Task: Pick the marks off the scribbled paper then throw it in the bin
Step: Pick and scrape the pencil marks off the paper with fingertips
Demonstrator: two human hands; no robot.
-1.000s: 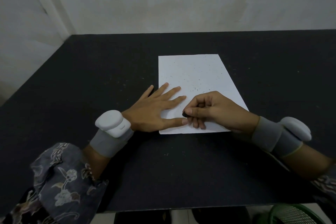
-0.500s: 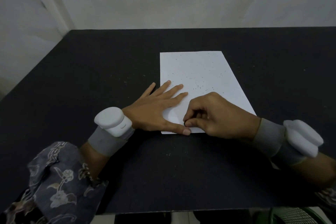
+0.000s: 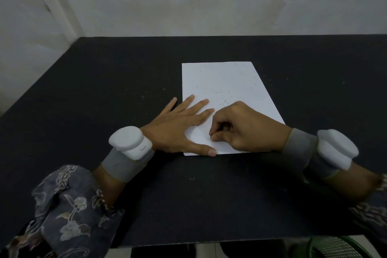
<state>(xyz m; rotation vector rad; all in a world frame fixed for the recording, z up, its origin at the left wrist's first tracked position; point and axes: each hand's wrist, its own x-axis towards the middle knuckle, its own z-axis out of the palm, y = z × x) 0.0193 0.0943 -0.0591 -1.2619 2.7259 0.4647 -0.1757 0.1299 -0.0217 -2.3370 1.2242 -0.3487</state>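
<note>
A white sheet of paper (image 3: pixel 222 81) speckled with small dark marks lies flat on the black table (image 3: pixel 104 81). My left hand (image 3: pixel 178 130) rests flat with spread, straight fingers on the sheet's near left corner, thumb along the near edge. My right hand (image 3: pixel 240 130) sits on the sheet's near part with curled fingers. Its thumb and forefinger tips are pinched together against the paper, and what they pinch is hidden. The rim of a green mesh bin (image 3: pixel 335 247) shows below the table's near right edge.
Each wrist carries a grey band with a white device, the left wrist device (image 3: pixel 129 142) and the right wrist device (image 3: pixel 337 148). A pale wall rises behind the table's far edge (image 3: pixel 209 36). A few pale specks dot the dark tabletop.
A second ago my right hand pinched a small dark object just above the paper. It has lowered its fingertips onto the sheet and the object is hidden. The left hand has stayed put.
</note>
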